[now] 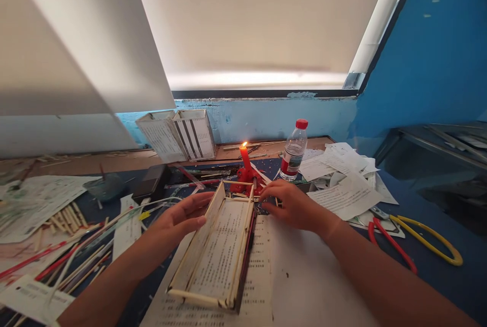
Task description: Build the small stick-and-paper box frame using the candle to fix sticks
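While the left hand [184, 215] lies along the near-left side of the frame [201, 238], its thumb rests at the wall's edge and its fingers reach up along the outside. This hand is loosely curved and unclenched. The right hand [285, 200] is by the frame's far right corner, fingers bent, thumb and forefinger close together; I cannot tell whether it pinches something thin there or is only near the corner.

The frame sits between the two hands, its long sides edged with pale sticks, printed paper lining its floor. Below it, and between the forearms, lies a printed sheet [262, 266]; a blank sheet [308, 276] lies beneath the right hand and forearm.

Just beyond the right hand's fingertips, a lit candle [244, 157] stands in a red base [249, 177]. A bottle [293, 157] with a red cap stands just behind the same hand, and loose papers [346, 195] spread to its right. Farther right of that hand are red handles [395, 246] and a yellow handle [456, 258].

Left of the left hand run a pale cable [81, 246] and scattered sticks [70, 218]. Beyond its fingers are a black box [152, 182] and, farther back, two paper-covered boxes [196, 137] side by side.
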The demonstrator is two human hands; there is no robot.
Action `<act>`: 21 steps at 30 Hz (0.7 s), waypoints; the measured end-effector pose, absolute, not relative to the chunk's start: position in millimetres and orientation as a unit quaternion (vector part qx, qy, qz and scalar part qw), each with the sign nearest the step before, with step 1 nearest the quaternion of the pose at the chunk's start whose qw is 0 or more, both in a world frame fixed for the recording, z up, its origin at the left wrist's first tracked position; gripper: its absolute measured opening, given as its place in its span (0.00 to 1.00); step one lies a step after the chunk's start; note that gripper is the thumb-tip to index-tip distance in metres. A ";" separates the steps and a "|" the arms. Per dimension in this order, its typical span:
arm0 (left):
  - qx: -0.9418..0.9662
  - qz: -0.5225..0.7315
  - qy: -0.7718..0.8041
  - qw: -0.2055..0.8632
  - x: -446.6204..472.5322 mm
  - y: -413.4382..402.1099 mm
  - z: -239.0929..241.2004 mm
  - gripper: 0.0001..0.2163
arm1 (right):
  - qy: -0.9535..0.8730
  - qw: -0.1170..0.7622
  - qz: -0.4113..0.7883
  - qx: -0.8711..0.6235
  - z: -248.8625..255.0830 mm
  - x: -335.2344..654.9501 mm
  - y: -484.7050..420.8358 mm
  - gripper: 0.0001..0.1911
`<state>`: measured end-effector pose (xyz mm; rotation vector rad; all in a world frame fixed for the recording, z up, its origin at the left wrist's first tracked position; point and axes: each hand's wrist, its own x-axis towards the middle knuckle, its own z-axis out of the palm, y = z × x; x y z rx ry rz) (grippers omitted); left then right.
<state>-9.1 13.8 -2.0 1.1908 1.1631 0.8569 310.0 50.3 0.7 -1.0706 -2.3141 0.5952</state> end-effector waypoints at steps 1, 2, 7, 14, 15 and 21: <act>0.505 0.376 0.502 0.593 -8.7 13.1 -1.7 0.29 | -0.862 0.254 0.230 -0.374 3.0 307.6 46.2 0.08; 0.499 0.383 0.503 0.593 -8.2 12.4 -1.3 0.29 | -0.869 0.244 0.240 -0.358 4.5 305.4 42.8 0.09; 0.484 0.402 0.494 0.601 -7.2 12.0 -0.7 0.27 | -0.892 0.186 0.276 -0.306 3.4 300.8 38.5 0.08; 0.488 0.394 0.467 0.623 -11.5 16.6 -9.8 0.29 | -0.850 0.176 0.195 -0.456 -0.3 320.2 54.9 0.10; 0.492 0.388 0.463 0.627 -11.5 16.8 -10.8 0.28 | -0.837 0.161 0.189 -0.488 -1.7 324.3 58.0 0.13; 0.462 0.391 0.489 0.629 -3.0 14.0 -10.3 0.25 | -0.813 0.150 0.189 -0.530 -14.3 338.9 75.6 0.21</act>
